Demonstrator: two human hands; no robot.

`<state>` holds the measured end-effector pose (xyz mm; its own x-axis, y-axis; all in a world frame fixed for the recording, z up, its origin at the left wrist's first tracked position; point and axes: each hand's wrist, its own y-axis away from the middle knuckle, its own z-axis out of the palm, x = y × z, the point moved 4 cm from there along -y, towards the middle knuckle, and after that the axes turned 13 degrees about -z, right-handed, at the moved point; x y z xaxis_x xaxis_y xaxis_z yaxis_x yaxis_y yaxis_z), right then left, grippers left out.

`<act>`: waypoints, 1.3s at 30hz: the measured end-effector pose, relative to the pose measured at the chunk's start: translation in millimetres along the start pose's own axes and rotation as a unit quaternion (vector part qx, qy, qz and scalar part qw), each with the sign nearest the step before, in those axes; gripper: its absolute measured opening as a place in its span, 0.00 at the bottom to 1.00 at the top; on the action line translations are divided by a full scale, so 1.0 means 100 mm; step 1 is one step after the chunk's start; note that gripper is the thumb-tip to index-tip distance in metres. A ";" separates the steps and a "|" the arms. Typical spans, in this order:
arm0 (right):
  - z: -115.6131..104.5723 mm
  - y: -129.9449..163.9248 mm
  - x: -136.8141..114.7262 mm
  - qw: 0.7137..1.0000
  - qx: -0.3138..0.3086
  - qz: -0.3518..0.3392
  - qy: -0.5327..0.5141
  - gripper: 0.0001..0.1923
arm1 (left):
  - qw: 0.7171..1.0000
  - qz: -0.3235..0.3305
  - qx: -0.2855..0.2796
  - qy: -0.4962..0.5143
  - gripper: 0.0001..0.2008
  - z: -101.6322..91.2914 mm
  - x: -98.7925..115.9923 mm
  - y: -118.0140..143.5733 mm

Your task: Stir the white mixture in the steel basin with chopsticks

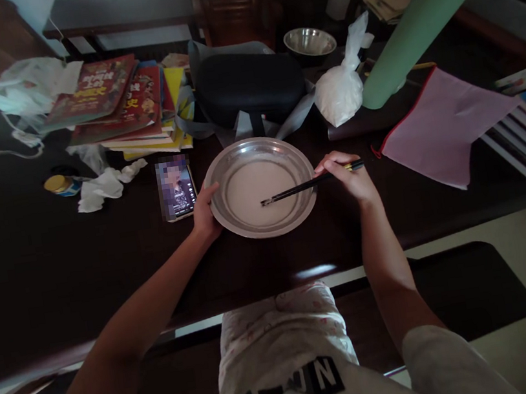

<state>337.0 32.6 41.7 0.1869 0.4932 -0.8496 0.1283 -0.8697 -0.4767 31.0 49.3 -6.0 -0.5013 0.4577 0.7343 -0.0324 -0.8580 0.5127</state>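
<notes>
At nine o'clock of the pan (227, 218) lies a phone (176, 188), face up on the dark table (33, 268). The left hand (204, 215) grips the pan's rim at nine o'clock, thumb over the edge, the other fingers hidden beneath. The pan sits at the table's near middle, holding a pale liquid. The chopsticks (307, 185) lie nearly level, long axis running from three o'clock toward nine, tips dipped in the liquid near the pan's centre. The right hand (346, 179) pinches their butt end at three o'clock, fingers curled close together.
</notes>
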 end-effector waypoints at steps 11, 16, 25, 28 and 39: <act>0.04 0.01 0.01 1.000 -0.012 -0.008 -0.013 0.13 | 1.000 0.014 -0.015 0.003 0.06 -0.03 -0.02 -0.06; -0.01 -0.01 0.02 0.999 0.023 -0.017 0.029 0.14 | 0.999 0.019 -0.024 -0.010 0.11 -0.06 -0.05 -0.09; 0.08 0.01 0.00 0.999 -0.051 -0.014 0.012 0.14 | 1.000 0.011 -0.021 -0.004 0.08 -0.05 -0.03 -0.07; 0.00 0.01 0.01 0.999 0.019 -0.016 0.026 0.14 | 1.000 0.010 -0.021 0.000 0.05 -0.04 -0.03 -0.06; 0.00 0.00 0.00 0.999 0.019 -0.016 0.029 0.13 | 1.000 0.004 -0.018 -0.021 0.10 -0.02 -0.02 -0.03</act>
<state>336.6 32.8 41.9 0.2404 0.5193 -0.8201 0.0976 -0.8535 -0.5119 30.3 50.6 -10.6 -0.4653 0.4595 0.7565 -0.0595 -0.8690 0.4912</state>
